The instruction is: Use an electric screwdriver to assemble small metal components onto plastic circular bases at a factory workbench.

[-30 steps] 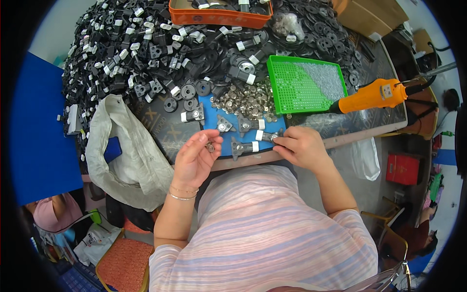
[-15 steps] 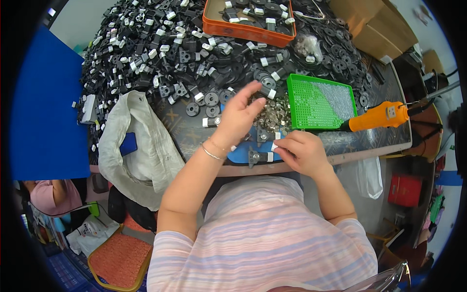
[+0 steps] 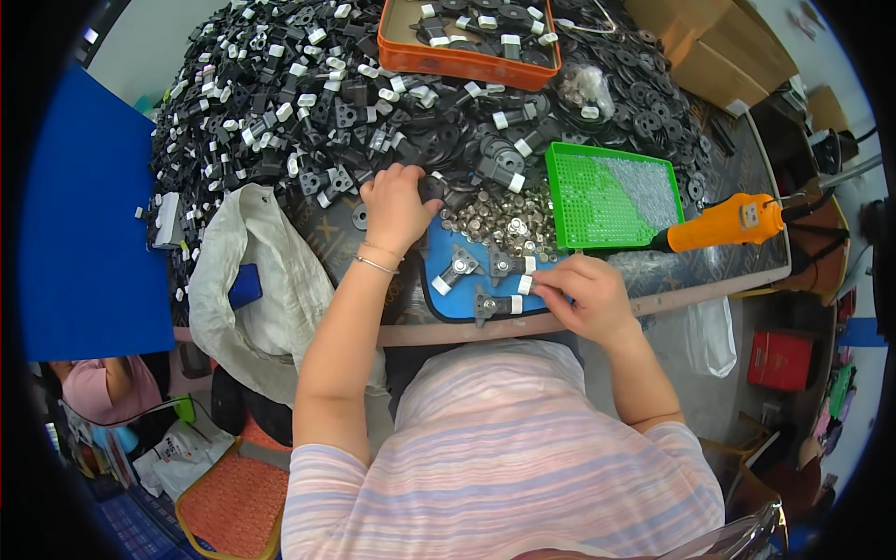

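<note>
My right hand (image 3: 590, 297) pinches a small white plastic piece (image 3: 525, 285) between thumb and fingers, just over the blue mat (image 3: 448, 303). On that mat lie three black brackets with white ends: one bracket (image 3: 458, 265) at the left, another bracket (image 3: 504, 264) beside the pinched piece, a third bracket (image 3: 486, 303) nearest me. My left hand (image 3: 399, 207) reaches over several black ring-shaped discs at the pile's near edge, thumb apart from the fingers. One disc (image 3: 431, 189) shows between thumb and fingertips; whether they grip it is unclear. Another disc (image 3: 359, 217) lies left of the wrist.
Small metal nuts (image 3: 509, 222) lie heaped beyond the mat. A green tray (image 3: 611, 246) of small screws and an orange power screwdriver (image 3: 728, 224) are at right. Black parts (image 3: 271, 103) pile up behind, around an orange tin (image 3: 467, 63). A pale cloth bag (image 3: 219, 280) hangs at left.
My left hand has moved left and away from me, from beside the nuts to the black discs, uncovering the left bracket and more nuts. My right hand stays nearly still with the white piece.
</note>
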Demonstrator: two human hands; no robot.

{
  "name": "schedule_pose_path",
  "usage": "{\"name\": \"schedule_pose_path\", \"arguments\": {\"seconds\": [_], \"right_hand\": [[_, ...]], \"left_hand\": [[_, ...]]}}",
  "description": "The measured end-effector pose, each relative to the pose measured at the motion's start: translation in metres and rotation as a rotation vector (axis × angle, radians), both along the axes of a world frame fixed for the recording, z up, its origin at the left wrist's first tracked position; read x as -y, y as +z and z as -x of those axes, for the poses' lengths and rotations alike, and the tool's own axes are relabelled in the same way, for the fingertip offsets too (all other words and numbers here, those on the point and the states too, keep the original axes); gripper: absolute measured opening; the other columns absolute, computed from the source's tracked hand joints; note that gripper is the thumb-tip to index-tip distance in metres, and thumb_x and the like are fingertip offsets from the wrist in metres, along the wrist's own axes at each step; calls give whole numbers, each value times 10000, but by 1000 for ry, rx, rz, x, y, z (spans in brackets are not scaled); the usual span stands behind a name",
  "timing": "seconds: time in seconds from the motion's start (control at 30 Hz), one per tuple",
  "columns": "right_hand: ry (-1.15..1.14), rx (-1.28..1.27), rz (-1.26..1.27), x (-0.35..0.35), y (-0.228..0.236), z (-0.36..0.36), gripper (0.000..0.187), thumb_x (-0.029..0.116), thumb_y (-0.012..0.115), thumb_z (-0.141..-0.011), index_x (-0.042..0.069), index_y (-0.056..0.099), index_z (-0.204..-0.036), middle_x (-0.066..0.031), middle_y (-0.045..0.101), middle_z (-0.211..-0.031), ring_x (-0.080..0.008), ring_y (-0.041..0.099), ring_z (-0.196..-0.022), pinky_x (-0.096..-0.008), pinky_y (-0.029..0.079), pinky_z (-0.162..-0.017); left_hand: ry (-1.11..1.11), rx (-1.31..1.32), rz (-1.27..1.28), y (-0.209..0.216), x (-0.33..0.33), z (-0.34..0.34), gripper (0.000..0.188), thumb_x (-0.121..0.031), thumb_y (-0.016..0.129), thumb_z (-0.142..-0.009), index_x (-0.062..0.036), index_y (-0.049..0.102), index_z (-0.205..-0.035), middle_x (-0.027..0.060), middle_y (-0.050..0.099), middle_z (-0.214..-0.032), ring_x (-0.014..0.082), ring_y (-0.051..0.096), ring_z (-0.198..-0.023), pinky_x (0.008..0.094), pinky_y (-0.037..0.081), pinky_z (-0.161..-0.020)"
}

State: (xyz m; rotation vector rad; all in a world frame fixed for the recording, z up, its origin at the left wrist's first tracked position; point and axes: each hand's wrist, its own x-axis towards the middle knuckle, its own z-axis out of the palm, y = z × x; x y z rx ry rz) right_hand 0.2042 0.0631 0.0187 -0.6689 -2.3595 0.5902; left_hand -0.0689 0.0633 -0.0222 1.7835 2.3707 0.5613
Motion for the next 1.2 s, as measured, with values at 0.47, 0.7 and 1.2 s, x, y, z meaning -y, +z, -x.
{"name": "schedule_pose_path", "arguments": {"seconds": [0.47,0.7,1.2], "right_hand": [[-111,-105,85,6,-2,-26,153,25,717,-692,53,668,-835,-59,599,-705,-181,563,-553,-279,431,-477],[-89,-112,67,6,0,-25,141,35,715,-696,56,670,-828,-61,606,-702,-185,569,-556,-279,438,-488],[-103,-133,51,11,3,-31,153,40,722,-692,68,675,-835,-49,612,-704,-184,572,-561,-279,434,-487]], "left_hand": [[-300,240,60,23,69,-40,399,-130,760,-602,-92,621,-974,50,562,-936,239,519,-977,394,287,-924],[-298,196,70,24,68,-45,409,-142,779,-585,-89,627,-961,52,558,-948,242,514,-979,404,288,-916],[39,-212,-18,5,14,29,413,-284,785,-610,-87,648,-946,63,584,-934,251,539,-949,437,340,-852]]}}
